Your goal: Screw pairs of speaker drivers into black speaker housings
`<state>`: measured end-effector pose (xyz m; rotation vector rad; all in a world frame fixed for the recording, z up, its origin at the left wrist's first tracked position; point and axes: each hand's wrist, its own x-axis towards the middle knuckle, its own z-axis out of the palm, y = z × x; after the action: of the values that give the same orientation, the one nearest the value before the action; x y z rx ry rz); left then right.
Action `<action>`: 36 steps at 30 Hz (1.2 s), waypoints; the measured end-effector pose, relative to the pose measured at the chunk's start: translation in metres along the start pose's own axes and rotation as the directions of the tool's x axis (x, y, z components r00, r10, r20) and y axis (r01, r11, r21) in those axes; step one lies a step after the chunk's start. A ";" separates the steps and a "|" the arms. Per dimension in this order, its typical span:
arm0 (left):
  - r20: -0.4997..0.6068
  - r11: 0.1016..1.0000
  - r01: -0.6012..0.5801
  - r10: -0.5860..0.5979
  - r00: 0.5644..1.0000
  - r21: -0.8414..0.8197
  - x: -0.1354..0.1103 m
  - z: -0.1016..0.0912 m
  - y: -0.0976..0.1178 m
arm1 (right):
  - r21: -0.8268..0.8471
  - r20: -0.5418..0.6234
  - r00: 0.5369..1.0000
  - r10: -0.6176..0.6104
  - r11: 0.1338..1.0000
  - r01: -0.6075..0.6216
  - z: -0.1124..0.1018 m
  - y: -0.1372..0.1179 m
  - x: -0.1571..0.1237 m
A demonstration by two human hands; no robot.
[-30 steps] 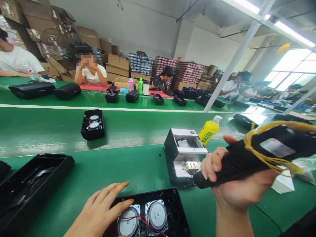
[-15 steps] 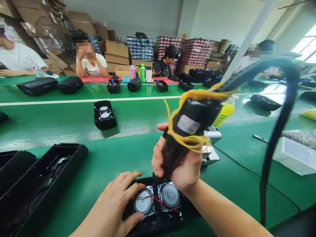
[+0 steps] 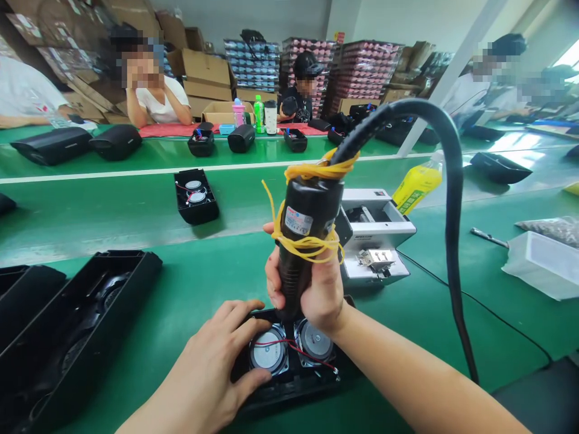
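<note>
My right hand is wrapped round a black electric screwdriver, held nose down with yellow cord tied about it and a thick black cable arching from its top. The nose points between two round speaker drivers in an open black speaker housing; its tip is hidden. My left hand grips the housing's left part, fingers at the far edge and thumb on the near side of the left driver. A red and black wire with a small white plug lies across the drivers.
Behind my right hand stands a screw feeder. A yellow bottle and a white bin are to the right. Open black housings lie at left. Another housing with drivers sits on the green belt. Several people sit across.
The screwdriver has swung left and stands more upright, its cable moving left too, which uncovers the screw feeder. My left hand stays on the housing. The whole view has shifted slightly.
</note>
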<state>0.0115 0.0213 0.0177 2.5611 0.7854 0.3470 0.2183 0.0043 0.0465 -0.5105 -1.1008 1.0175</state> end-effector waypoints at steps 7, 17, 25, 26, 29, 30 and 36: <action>0.022 1.000 0.013 -0.013 1.000 -0.004 0.000 0.001 -0.002 | 0.010 0.023 1.000 0.007 1.000 -0.007 0.001 0.003 -0.001; 0.013 1.000 0.008 -0.008 1.000 0.023 -0.001 -0.001 0.000 | 0.007 0.002 1.000 0.008 1.000 -0.008 0.000 0.004 0.001; 0.033 0.999 0.006 -0.007 0.999 0.032 0.003 -0.005 0.001 | -0.026 -0.062 0.998 -0.007 1.000 0.006 -0.006 0.010 0.002; 0.036 1.000 0.006 -0.007 0.999 0.031 0.003 -0.005 0.001 | -0.023 -0.063 0.998 -0.008 1.000 0.006 -0.005 0.009 0.002; 0.043 1.000 0.005 -0.006 0.999 0.025 0.002 -0.005 0.001 | -0.020 -0.040 0.999 0.016 1.000 -0.017 -0.002 0.007 -0.001; 0.043 1.000 0.006 -0.007 0.999 0.023 0.002 -0.005 0.001 | -0.024 -0.023 0.999 0.027 0.999 -0.027 0.000 0.006 -0.003; 0.034 1.000 -0.015 0.014 0.999 0.002 0.001 -0.002 -0.003 | -0.089 0.091 0.995 0.048 0.995 -0.039 0.004 0.008 -0.010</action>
<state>0.0098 0.0248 0.0175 2.5690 0.7558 0.3069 0.2104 -0.0017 0.0374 -0.5645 -1.2254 1.0428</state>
